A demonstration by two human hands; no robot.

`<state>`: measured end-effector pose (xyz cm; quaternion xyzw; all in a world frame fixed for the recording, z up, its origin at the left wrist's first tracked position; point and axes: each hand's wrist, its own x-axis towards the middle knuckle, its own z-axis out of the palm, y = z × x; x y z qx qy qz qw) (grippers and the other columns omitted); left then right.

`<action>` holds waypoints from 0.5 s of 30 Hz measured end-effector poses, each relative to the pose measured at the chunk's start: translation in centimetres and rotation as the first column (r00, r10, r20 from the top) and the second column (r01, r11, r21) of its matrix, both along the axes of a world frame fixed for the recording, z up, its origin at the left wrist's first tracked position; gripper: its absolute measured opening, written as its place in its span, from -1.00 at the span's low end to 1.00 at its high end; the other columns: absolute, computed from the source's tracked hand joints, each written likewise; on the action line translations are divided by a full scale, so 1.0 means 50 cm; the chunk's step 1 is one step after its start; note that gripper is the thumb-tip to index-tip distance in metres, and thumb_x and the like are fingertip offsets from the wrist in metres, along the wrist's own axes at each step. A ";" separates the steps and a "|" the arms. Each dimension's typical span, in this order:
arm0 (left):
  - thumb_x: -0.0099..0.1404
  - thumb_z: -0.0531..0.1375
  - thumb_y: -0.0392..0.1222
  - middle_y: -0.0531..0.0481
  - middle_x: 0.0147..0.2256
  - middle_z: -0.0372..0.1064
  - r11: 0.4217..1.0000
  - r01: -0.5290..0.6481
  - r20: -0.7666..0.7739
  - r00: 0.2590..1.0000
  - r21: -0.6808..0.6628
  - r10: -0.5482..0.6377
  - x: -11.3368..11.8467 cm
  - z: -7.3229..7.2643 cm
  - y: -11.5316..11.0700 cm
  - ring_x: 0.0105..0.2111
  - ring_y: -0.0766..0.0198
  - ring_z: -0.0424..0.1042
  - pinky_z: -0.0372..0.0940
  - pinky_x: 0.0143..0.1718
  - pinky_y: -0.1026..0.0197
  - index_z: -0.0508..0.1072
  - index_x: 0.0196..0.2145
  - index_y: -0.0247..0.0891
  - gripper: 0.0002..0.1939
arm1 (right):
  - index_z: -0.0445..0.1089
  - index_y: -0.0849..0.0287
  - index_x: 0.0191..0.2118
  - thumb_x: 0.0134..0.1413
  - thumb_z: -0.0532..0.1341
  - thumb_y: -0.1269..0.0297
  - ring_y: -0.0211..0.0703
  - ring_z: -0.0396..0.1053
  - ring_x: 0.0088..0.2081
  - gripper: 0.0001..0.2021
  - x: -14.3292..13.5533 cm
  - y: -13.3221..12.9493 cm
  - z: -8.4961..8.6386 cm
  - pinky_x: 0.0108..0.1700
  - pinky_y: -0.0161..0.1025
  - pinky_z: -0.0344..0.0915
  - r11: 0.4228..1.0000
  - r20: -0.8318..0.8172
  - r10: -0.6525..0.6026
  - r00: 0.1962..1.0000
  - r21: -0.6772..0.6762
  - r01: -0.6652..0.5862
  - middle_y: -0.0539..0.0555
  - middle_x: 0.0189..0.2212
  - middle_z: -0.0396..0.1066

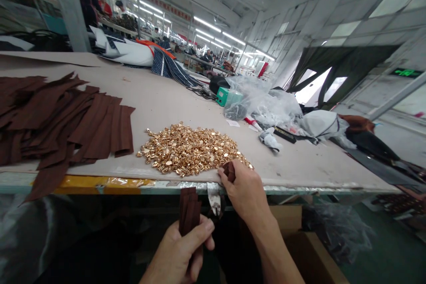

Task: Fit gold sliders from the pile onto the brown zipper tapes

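My left hand (186, 244) is closed around a small bunch of dark brown fabric strips (189, 208), whose ends stick up past the thumb in front of the table edge. At the near edge of a heap of small shiny gold-coloured metal pieces (193, 148), my right hand (246, 191) pinches a folded brown fabric strip (229, 171). Whether a metal piece is between those fingertips too is hidden. A silvery metal tool with a notched tip (214, 199) points down at the table edge, between my two hands.
On the left of the table (149, 97) lies a large pile of brown fabric strips (63, 120), one hanging over the edge. Clear plastic bags (262, 102), a green box (228, 96) and a red-and-white tube (253, 123) lie at the back right. A cardboard box (309, 248) stands below.
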<state>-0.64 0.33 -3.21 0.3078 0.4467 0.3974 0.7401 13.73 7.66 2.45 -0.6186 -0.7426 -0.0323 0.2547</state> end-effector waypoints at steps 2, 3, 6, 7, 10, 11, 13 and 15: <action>0.09 0.21 0.17 0.23 -0.85 -0.01 0.998 0.044 0.088 0.995 -0.041 -0.040 0.001 0.001 -0.003 -0.82 0.52 -0.14 -0.27 -0.73 0.34 0.42 -0.58 -0.27 -0.59 | 0.33 0.16 -0.33 0.15 0.16 0.27 -0.22 0.26 -0.51 -0.91 0.004 -0.026 0.001 -0.42 -0.31 0.13 0.998 -0.124 0.059 0.991 -0.001 -0.059 -0.04 -0.54 0.32; 0.09 0.21 0.17 0.23 -0.85 0.00 0.996 0.056 0.135 0.990 -0.065 -0.047 0.003 0.003 -0.005 -0.82 0.52 -0.15 -0.27 -0.73 0.34 0.44 -0.55 -0.28 -0.59 | 0.35 0.15 -0.29 0.16 0.15 0.26 -0.24 0.26 -0.52 -0.90 0.006 -0.043 0.000 -0.44 -0.33 0.15 0.995 -0.218 0.098 0.971 -0.010 -0.102 -0.06 -0.55 0.31; 0.11 0.20 0.17 0.21 -0.81 0.07 0.989 0.088 0.238 0.969 -0.115 -0.058 0.010 0.009 -0.015 -0.82 0.53 -0.14 -0.26 -0.73 0.34 0.49 -0.45 -0.29 -0.59 | 0.37 0.13 -0.23 0.16 0.17 0.26 -0.29 0.29 -0.55 -0.90 0.010 -0.105 -0.014 -0.48 -0.39 0.21 0.969 -0.469 0.187 0.863 -0.055 -0.240 -0.06 -0.54 0.35; 0.13 0.19 0.17 0.22 -0.82 0.06 0.987 0.105 0.257 0.964 -0.119 -0.072 0.013 0.011 -0.019 -0.82 0.52 -0.14 -0.27 -0.73 0.34 0.49 -0.46 -0.30 -0.58 | 0.37 0.13 -0.23 0.16 0.17 0.29 -0.31 0.30 -0.56 -0.91 0.010 -0.125 -0.022 -0.50 -0.40 0.22 0.959 -0.526 0.208 0.824 -0.054 -0.277 -0.06 -0.54 0.36; 0.18 0.16 0.14 0.24 -0.86 -0.04 0.983 0.139 0.284 0.953 -0.117 -0.101 0.021 0.009 -0.030 -0.83 0.52 -0.17 -0.29 -0.72 0.34 0.47 -0.52 -0.30 -0.59 | 0.37 0.11 -0.23 0.14 0.17 0.38 -0.32 0.34 -0.58 -0.92 0.006 -0.167 -0.049 -0.52 -0.42 0.26 0.936 -0.625 0.295 0.722 0.038 -0.349 -0.06 -0.53 0.38; 0.19 0.16 0.12 0.25 -0.87 -0.05 0.984 0.134 0.290 0.952 -0.116 -0.096 0.023 0.008 -0.032 -0.82 0.53 -0.17 -0.29 -0.72 0.34 0.47 -0.53 -0.30 -0.60 | 0.37 0.11 -0.23 0.14 0.16 0.40 -0.32 0.36 -0.57 -0.90 0.005 -0.174 -0.057 -0.51 -0.42 0.27 0.932 -0.632 0.316 0.707 0.068 -0.356 -0.06 -0.53 0.38; 0.20 0.16 0.10 0.24 -0.86 -0.03 0.986 0.112 0.303 0.951 -0.123 -0.070 0.025 0.005 -0.036 -0.82 0.54 -0.17 -0.26 -0.71 0.35 0.46 -0.53 -0.30 -0.61 | 0.37 0.12 -0.23 0.13 0.16 0.44 -0.29 0.39 -0.53 -0.88 0.005 -0.178 -0.068 -0.46 -0.40 0.31 0.930 -0.607 0.342 0.717 0.108 -0.353 -0.03 -0.51 0.40; 0.20 0.17 0.08 0.23 -0.85 -0.01 0.987 0.085 0.322 0.946 -0.134 -0.037 0.025 0.003 -0.036 -0.81 0.54 -0.16 -0.24 -0.71 0.36 0.46 -0.54 -0.31 -0.61 | 0.37 0.14 -0.23 0.12 0.15 0.49 -0.23 0.44 -0.45 -0.86 0.008 -0.174 -0.071 -0.40 -0.36 0.36 0.918 -0.533 0.389 0.752 0.157 -0.364 0.02 -0.48 0.41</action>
